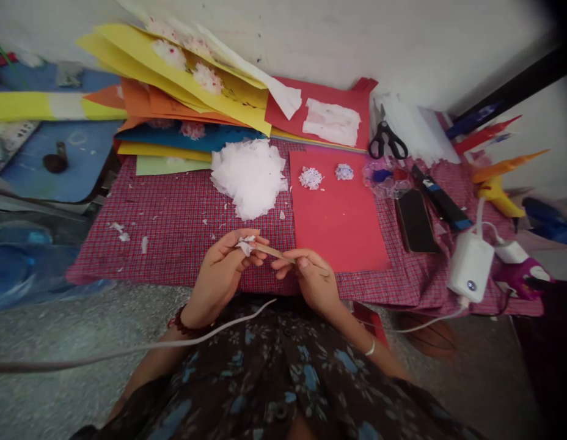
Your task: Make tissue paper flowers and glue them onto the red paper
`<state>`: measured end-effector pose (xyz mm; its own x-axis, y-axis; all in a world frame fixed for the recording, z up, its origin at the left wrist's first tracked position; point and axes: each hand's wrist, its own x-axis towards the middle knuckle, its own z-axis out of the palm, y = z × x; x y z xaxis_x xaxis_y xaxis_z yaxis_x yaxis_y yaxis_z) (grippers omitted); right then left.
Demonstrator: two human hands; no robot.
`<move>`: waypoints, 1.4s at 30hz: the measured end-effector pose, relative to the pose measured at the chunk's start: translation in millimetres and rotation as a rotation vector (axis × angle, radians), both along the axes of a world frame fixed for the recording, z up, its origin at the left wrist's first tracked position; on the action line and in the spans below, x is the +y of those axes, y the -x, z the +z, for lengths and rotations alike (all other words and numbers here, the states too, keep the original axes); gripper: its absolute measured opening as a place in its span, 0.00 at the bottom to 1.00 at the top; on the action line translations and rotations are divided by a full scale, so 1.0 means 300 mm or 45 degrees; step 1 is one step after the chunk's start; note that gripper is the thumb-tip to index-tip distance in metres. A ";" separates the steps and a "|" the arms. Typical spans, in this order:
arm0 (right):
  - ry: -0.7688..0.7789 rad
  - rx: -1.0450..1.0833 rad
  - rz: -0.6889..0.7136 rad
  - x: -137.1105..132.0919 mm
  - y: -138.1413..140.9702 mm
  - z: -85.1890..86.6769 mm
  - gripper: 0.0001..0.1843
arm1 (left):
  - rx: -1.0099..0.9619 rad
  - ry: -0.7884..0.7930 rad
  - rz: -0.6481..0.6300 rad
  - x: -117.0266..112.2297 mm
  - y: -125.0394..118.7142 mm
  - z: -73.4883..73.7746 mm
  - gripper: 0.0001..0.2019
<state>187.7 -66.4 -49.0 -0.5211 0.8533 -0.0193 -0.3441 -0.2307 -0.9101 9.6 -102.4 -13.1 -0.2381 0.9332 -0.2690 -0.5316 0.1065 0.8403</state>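
My left hand (226, 263) is closed on a small folded bit of white tissue paper (245, 245), held at the near edge of a low table covered in red checked cloth (173, 214). My right hand (308, 275) pinches a thin wooden stick (277, 253) whose tip points into the tissue. Just beyond my hands lies a red card sheet (338, 214) with two small white paper flowers (311, 178) on its far end. A heap of white tissue pieces (250, 175) sits left of the card.
Yellow, orange and blue paper sheets (182, 98) are stacked at the back left. Black scissors (387, 142), a dark phone (416, 221), a white power adapter (471, 264) with cable and a purple glue gun (522, 272) lie to the right. Paper scraps dot the cloth's left side.
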 end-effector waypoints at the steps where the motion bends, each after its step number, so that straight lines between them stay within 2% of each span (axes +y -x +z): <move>1: -0.016 -0.016 -0.011 -0.001 -0.003 0.003 0.13 | 0.017 -0.012 -0.007 -0.005 0.000 0.005 0.11; 4: -0.061 -0.055 -0.055 -0.002 -0.009 0.014 0.13 | 0.114 -0.016 0.000 -0.015 0.004 0.014 0.13; 8: -0.102 -0.053 -0.019 -0.002 -0.013 0.024 0.13 | 0.209 0.006 0.019 -0.014 0.009 0.015 0.09; 16: 0.007 0.008 -0.044 -0.023 0.009 0.020 0.12 | 0.132 -0.032 0.163 0.000 -0.017 0.015 0.06; 18: 0.061 -0.021 -0.078 -0.023 0.010 0.019 0.13 | 0.145 -0.054 0.250 0.003 0.010 0.024 0.03; 22: 0.189 -0.011 -0.210 -0.013 -0.003 0.019 0.12 | 0.249 -0.221 0.672 0.004 0.123 0.050 0.05; 23: 0.208 0.016 -0.230 -0.010 -0.006 0.020 0.12 | 0.263 -0.220 0.696 0.003 0.145 0.051 0.05; 26: 0.206 0.047 -0.233 -0.003 -0.007 0.030 0.12 | 0.210 -0.101 0.595 -0.003 0.151 0.032 0.03; 31: 0.143 -0.014 -0.166 -0.001 0.007 0.040 0.15 | 0.013 0.082 0.227 -0.019 0.038 -0.023 0.03; 34: 0.075 -0.059 -0.090 -0.004 0.004 0.031 0.15 | -0.058 0.090 0.080 -0.027 0.007 -0.029 0.06; 39: -0.146 -0.145 0.013 -0.004 -0.010 0.049 0.12 | -0.065 0.064 0.025 -0.032 0.009 -0.015 0.10; 42: -0.240 -0.184 0.058 -0.007 -0.012 0.078 0.12 | 0.001 0.077 0.063 -0.026 0.009 -0.011 0.07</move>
<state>191.3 -68.5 -25.6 -0.5625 0.8246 0.0610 -0.2002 -0.0643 -0.9776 6.8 -110.1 -16.4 -0.2838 0.9025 -0.3240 -0.5366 0.1305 0.8337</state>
